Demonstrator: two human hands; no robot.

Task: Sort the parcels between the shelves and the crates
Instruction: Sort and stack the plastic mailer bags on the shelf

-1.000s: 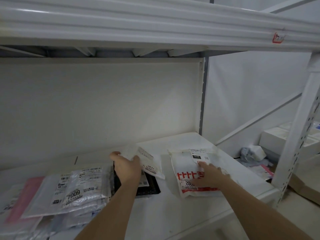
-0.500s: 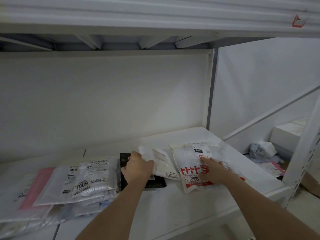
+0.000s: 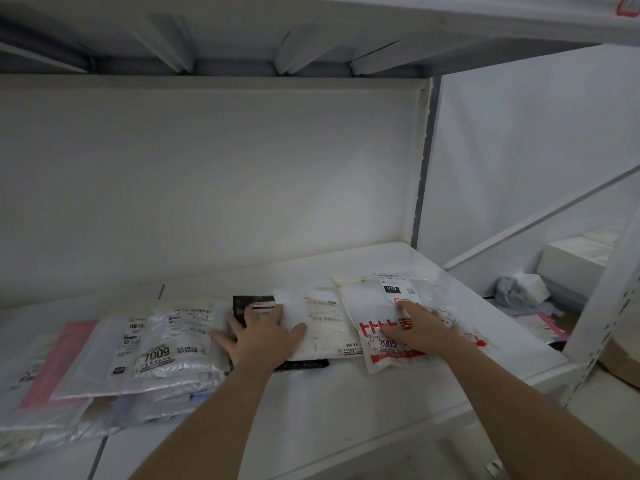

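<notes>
Several flat parcels lie in a row on the white shelf (image 3: 346,410). My left hand (image 3: 263,336) lies flat with spread fingers on a white padded parcel (image 3: 322,327), which sits on top of a black parcel (image 3: 252,303). My right hand (image 3: 420,327) presses flat on a white pouch with red lettering marked 2005 (image 3: 384,306) at the right end of the row. Left of my left hand sits a silvery bag marked 7009 (image 3: 166,344) on a stack of clear bags, with a pink parcel (image 3: 59,362) beneath at the far left.
The upper shelf (image 3: 311,26) hangs low overhead. A white upright post (image 3: 602,306) stands at the shelf's right front corner. Beyond it on the floor lie crumpled wrapping (image 3: 519,289), a white box (image 3: 575,258) and a pink parcel (image 3: 540,323).
My left hand has lowered the white padded parcel from a raised tilt to flat on the black parcel, and now lies on it. My right hand stays on the red-lettered pouch.
</notes>
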